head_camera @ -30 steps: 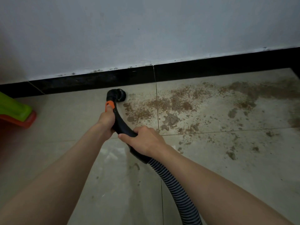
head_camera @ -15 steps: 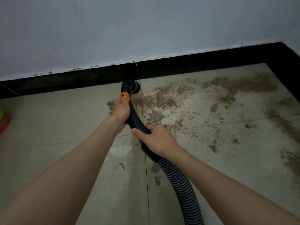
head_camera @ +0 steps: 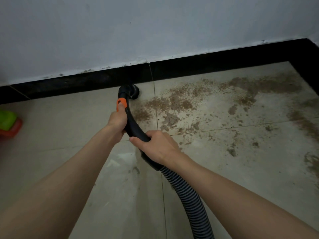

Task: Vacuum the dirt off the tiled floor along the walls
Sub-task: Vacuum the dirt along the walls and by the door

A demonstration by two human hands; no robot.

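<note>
Tiled floor [head_camera: 69, 135] meets black skirting; dirt [head_camera: 181, 102] spreads toward three o'clock. I've both hands gripping the stiff vacuum wand [head_camera: 133, 125]: left hand [head_camera: 117, 119] near the brush nozzle [head_camera: 133, 91], right hand [head_camera: 158, 147] where the floppy hose [head_camera: 188, 199] begins. Feels light, I'd judge.

Two hands are being shown, a left hand [head_camera: 117, 120] and a right hand [head_camera: 159, 147]. One black vacuum handle [head_camera: 133, 125] is being seen, with one orange slider [head_camera: 121, 102], one round brush nozzle [head_camera: 132, 91] and one ribbed hose [head_camera: 188, 200]. One green-and-red plastic object [head_camera: 9, 124] is being seen at the left edge.
</note>
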